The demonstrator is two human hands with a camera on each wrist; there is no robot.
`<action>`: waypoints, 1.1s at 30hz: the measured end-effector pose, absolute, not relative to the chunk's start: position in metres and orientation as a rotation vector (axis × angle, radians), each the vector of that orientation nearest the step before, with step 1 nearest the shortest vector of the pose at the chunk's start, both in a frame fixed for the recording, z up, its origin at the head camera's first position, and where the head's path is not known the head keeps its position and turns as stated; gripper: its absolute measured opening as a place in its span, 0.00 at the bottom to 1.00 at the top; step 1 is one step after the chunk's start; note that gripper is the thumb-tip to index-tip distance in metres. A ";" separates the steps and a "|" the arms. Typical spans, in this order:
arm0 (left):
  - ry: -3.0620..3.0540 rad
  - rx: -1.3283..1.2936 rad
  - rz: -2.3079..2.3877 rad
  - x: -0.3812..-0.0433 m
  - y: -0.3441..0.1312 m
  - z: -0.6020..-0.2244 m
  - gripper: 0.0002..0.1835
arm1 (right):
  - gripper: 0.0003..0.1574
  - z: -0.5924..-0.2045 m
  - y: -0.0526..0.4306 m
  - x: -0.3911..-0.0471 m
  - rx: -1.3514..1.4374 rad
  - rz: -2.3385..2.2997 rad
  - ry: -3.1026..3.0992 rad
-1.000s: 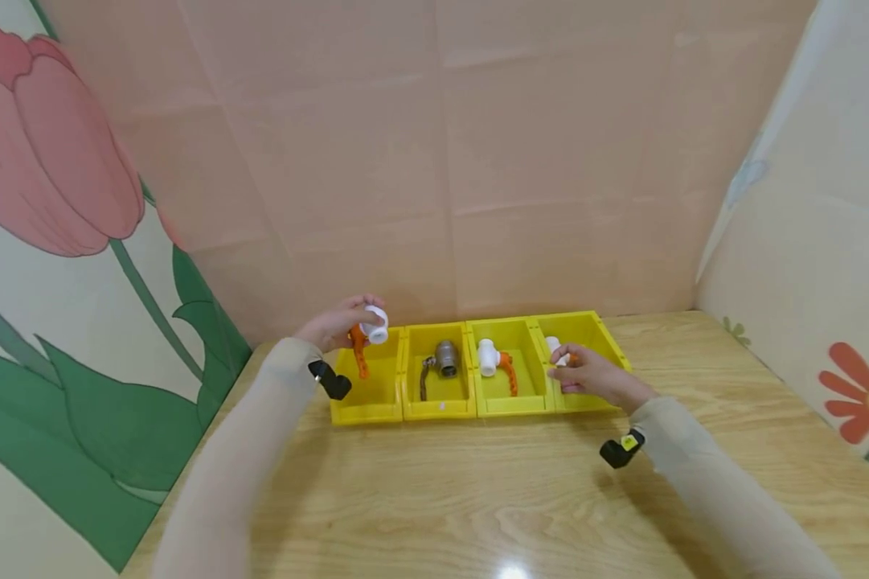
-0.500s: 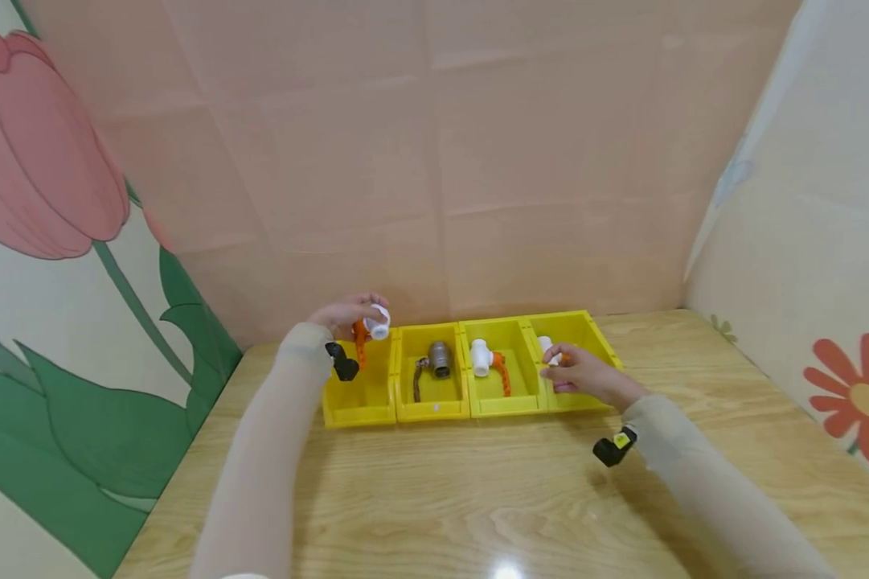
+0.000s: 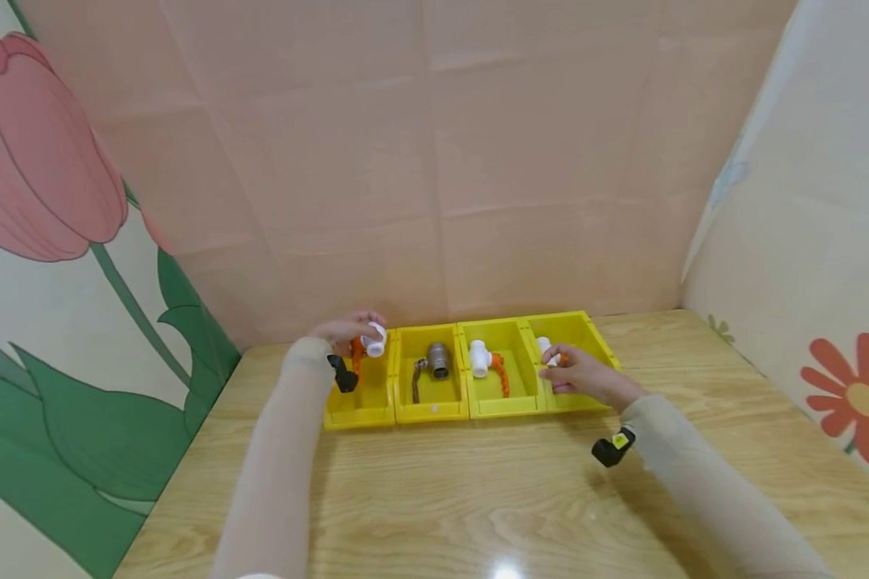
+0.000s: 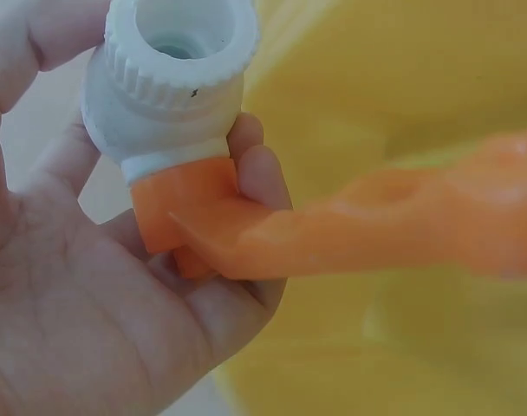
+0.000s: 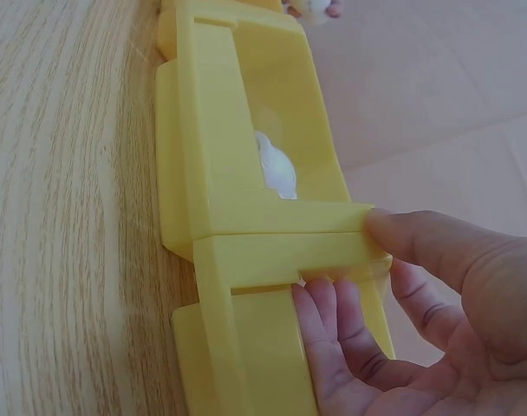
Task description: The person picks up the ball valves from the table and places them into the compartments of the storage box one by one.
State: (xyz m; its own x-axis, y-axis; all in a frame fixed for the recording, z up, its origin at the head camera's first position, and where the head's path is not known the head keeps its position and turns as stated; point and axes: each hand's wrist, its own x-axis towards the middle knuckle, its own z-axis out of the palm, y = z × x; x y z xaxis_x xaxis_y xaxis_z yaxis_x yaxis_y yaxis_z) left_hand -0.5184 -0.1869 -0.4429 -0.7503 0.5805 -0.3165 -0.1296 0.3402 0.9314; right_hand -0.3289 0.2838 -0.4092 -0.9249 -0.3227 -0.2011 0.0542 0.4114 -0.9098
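My left hand (image 3: 343, 330) holds a white ball valve with an orange lever (image 3: 375, 341) over the leftmost yellow bin (image 3: 362, 416). In the left wrist view, the fingers curl round the white body and the lever (image 4: 333, 243) sticks out sideways. My right hand (image 3: 589, 376) grips the wall between the two right-hand bins. In the right wrist view, its thumb lies on one side of that divider (image 5: 285, 247) and its fingers reach down the other side. Behind the right hand, another white valve (image 3: 544, 344) in the rightmost bin is partly hidden.
The yellow bins stand in a row on the wooden table (image 3: 434, 498), close to the pinkish backdrop (image 3: 434, 161). A grey metal valve (image 3: 438, 360) lies in the second bin. The third bin contains a white valve with an orange lever (image 3: 481, 359).
My left hand has come down a little toward the leftmost bin with the ball valve. The right hand keeps its grip on the divider. The head view has shifted slightly.
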 end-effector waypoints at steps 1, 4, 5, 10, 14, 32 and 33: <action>1.985 0.396 1.450 -0.508 -0.184 -0.437 0.24 | 0.24 -0.409 0.284 -0.329 -0.235 -1.518 2.329; 1.970 0.382 1.437 -0.486 -0.178 -0.427 0.24 | 0.24 -0.410 0.284 -0.330 -0.233 -1.517 2.332; 1.985 0.362 1.429 -0.478 -0.176 -0.423 0.25 | 0.24 -0.411 0.284 -0.330 -0.235 -1.518 2.331; 2.029 0.276 1.415 -0.479 -0.175 -0.437 0.22 | 0.23 -0.411 0.285 -0.330 -0.229 -1.528 2.328; 2.048 0.250 1.417 -0.490 -0.178 -0.455 0.24 | 0.23 -0.411 0.285 -0.330 -0.214 -1.529 2.331; 2.062 0.165 1.460 -0.443 -0.161 -0.427 0.23 | 0.24 -0.411 0.285 -0.330 -0.233 -1.551 2.316; 2.071 0.152 1.456 -0.442 -0.160 -0.426 0.22 | 0.24 -0.411 0.286 -0.330 -0.232 -1.549 2.317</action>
State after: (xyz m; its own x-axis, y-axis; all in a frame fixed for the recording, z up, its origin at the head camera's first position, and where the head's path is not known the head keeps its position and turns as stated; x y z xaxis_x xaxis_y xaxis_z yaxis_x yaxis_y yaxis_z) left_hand -0.4416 -0.1599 -0.4265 -0.8157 0.4158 -0.4022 -0.2379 0.3927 0.8884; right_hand -0.3298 0.2856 -0.4109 -0.9279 -0.3203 -0.1908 0.0539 0.3911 -0.9188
